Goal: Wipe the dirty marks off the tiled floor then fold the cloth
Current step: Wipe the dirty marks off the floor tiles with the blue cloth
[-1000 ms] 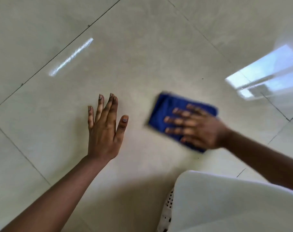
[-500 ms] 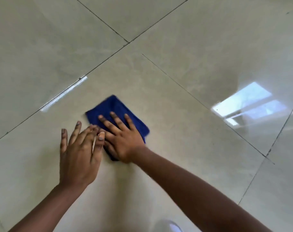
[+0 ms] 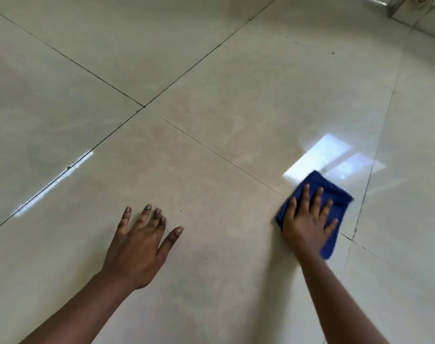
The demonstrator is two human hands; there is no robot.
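A folded dark blue cloth (image 3: 335,194) lies flat on the glossy beige tiled floor (image 3: 211,157) at the right. My right hand (image 3: 308,219) presses down on it with fingers spread, covering most of its near half. My left hand (image 3: 139,242) rests palm-down on the bare tile to the left, fingers apart, holding nothing. A few tiny dark specks (image 3: 180,211) dot the tile between the two hands.
Dark grout lines cross the floor and meet at a joint (image 3: 144,106) ahead. A bright window reflection (image 3: 320,157) shines just beyond the cloth. A wall base or furniture edge (image 3: 410,11) shows at the far top right.
My right hand has slid the cloth from beside my left hand far out to the right. The left hand stays planted on the tile. The view has tilted up.
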